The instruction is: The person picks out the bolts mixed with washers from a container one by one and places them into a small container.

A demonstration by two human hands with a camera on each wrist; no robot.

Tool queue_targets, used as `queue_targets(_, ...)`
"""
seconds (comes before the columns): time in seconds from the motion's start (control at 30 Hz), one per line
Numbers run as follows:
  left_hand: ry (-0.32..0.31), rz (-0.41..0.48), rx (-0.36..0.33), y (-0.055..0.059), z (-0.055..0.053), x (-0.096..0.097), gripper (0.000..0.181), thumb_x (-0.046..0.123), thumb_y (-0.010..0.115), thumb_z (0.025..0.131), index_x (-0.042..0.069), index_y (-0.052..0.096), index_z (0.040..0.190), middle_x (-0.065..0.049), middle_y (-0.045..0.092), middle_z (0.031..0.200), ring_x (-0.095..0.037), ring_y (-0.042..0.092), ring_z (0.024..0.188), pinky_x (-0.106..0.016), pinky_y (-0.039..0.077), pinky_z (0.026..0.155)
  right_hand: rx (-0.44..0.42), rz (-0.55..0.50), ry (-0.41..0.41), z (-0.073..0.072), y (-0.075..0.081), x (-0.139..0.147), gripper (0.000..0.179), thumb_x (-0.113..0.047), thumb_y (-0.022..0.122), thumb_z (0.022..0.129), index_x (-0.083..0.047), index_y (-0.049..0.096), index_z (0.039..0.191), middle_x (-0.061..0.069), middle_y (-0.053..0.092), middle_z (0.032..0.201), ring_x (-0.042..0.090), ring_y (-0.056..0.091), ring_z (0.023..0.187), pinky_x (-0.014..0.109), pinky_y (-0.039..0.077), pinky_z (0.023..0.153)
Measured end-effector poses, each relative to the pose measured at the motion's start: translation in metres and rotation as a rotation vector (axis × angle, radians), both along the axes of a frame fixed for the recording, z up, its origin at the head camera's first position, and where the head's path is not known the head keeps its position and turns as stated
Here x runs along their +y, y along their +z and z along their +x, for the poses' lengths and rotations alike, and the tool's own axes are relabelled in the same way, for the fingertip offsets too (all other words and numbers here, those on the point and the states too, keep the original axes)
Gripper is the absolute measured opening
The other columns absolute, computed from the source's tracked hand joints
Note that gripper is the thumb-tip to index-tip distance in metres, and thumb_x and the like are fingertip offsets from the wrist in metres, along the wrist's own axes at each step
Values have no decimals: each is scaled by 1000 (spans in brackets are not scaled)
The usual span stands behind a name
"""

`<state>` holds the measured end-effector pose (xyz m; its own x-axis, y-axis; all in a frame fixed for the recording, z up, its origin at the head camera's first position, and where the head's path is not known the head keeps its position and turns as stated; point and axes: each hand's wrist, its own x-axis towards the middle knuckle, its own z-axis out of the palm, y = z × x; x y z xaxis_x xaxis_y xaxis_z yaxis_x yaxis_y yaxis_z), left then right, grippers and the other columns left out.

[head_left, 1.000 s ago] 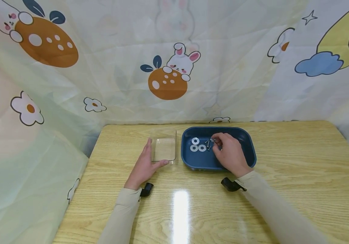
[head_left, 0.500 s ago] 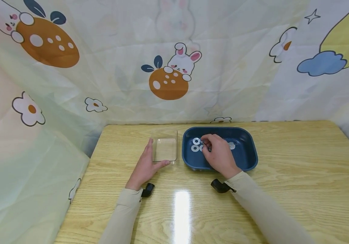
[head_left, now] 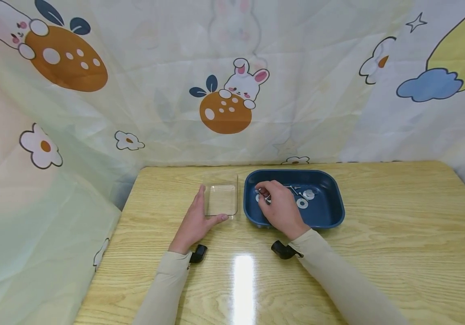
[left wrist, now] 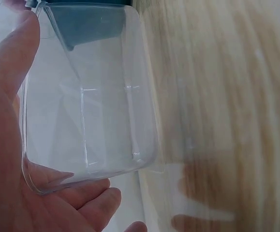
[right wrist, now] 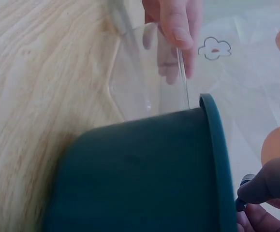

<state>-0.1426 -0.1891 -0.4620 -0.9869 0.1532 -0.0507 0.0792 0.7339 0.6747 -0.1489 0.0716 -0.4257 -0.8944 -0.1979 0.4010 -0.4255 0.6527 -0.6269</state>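
Note:
A clear plastic box (head_left: 222,203) stands on the table left of the blue tray (head_left: 339,198). Against its near left corner rests my left hand (head_left: 189,227), thumb along the near wall and straight fingers along the left wall. Over the tray's left side, my right hand (head_left: 283,210) pinches a small metal screw (right wrist: 246,179) between thumb and fingers. Flat round washers (head_left: 302,203) and several screws (head_left: 294,189) lie in the tray to the right of that hand. More washers at the tray's left are partly hidden under the fingers.
The wooden table (head_left: 398,225) extends on both sides and toward me. A patterned cloth (head_left: 155,108) hangs behind its back edge and down the left. The tray's raised wall (right wrist: 144,169) stands between the right hand and the clear box.
My right hand has moved left across the tray, still pinching a small metal piece. Washers and screws it covered now show on its right. The left hand and clear box have stayed put.

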Motion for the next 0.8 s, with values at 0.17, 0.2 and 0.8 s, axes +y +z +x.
queue_targets(0.17, 2, 11, 2, -1, 0, 1, 123, 69, 70, 81, 10, -1, 162, -15, 8, 167, -35, 18, 151, -52, 24, 118, 13, 3, 11, 1, -1, -5, 20, -2, 65, 93, -5, 71, 112, 6, 64, 97, 18, 61, 82, 35, 51, 69)
queue_targets(0.2, 2, 15, 3, -1, 0, 1, 123, 69, 70, 81, 11, -1, 162, -15, 8, 167, -35, 18, 151, -52, 24, 118, 17, 4, 15, 1, -1, -7, 20, -2, 65, 93, -5, 72, 112, 6, 64, 97, 18, 61, 82, 34, 51, 68)
queue_targets(0.8, 1, 39, 16, -4, -1, -1, 124, 71, 70, 80, 11, -1, 162, -15, 9, 167, -34, 17, 151, -54, 25, 118, 60, 76, 96, -1, -2, -29, 19, -1, 66, 94, -5, 72, 111, 6, 65, 100, 19, 61, 84, 32, 53, 71)
